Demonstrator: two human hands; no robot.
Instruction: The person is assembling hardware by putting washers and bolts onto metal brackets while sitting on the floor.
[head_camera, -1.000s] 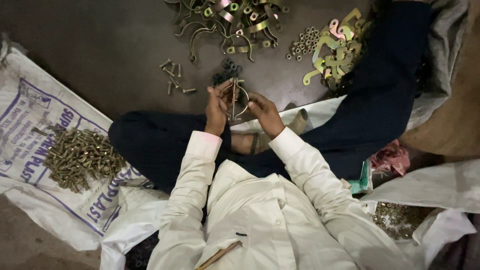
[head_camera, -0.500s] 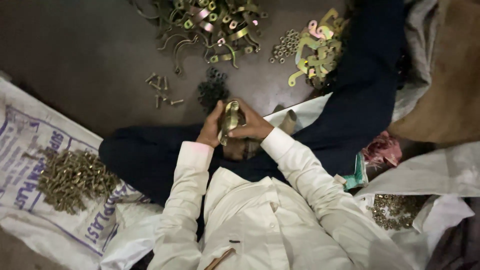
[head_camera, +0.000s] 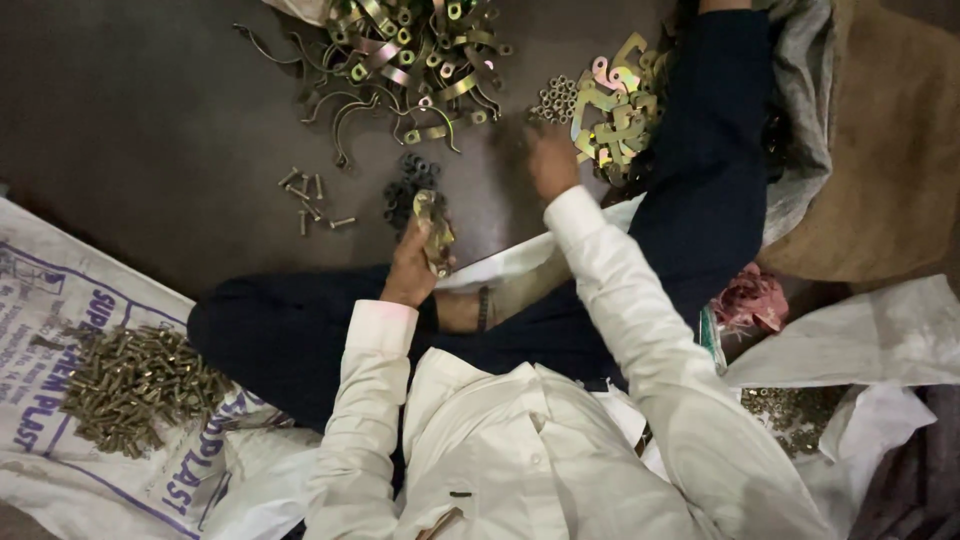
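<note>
Right hand (head_camera: 552, 160) reached out; left hand (head_camera: 412, 268) grips brassy clamp (head_camera: 434, 232).

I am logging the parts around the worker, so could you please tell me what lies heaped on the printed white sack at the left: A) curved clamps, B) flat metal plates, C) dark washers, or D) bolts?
D: the heap of bolts rests on the printed white sack; the other parts lie on the dark floor.
</note>
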